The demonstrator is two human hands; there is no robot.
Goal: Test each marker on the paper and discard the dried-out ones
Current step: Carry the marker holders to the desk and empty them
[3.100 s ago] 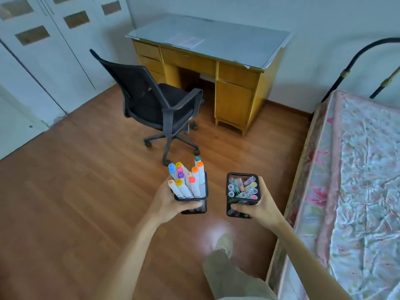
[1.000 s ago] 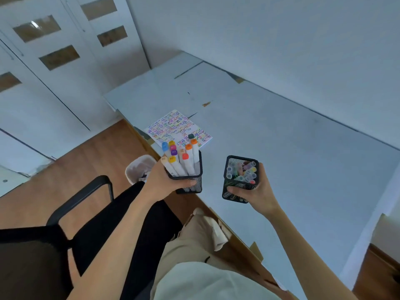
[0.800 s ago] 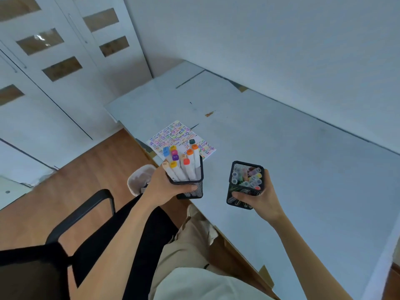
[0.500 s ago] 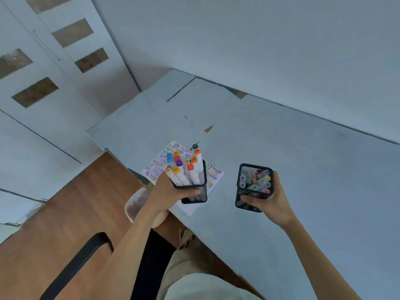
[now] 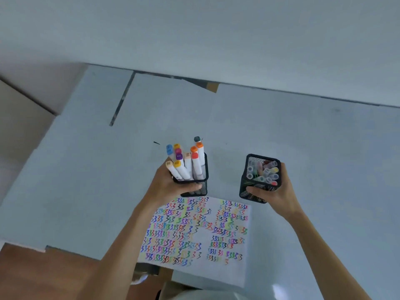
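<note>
My left hand [image 5: 168, 187] grips a black mesh cup [image 5: 195, 187] holding several tall white markers [image 5: 186, 163] with coloured caps. My right hand [image 5: 273, 192] grips a second black mesh cup [image 5: 256, 190] filled with several shorter markers [image 5: 263, 172] with clear caps. Both cups hang in the air just above the desk [image 5: 108, 169]. Below them lies a white sheet of paper [image 5: 207, 271] covered with rows of coloured squiggles; its near edge overhangs the desk front.
A pale wall [image 5: 216, 35] rises right behind the desk. The wooden floor [image 5: 43, 276] shows at the lower left past the desk's front edge. A dark seam [image 5: 122, 98] runs across the desk's left part.
I have come closer to the desk and now look straight down on it. Both cups have moved over the far edge of the paper; the bin and chair are out of view.
</note>
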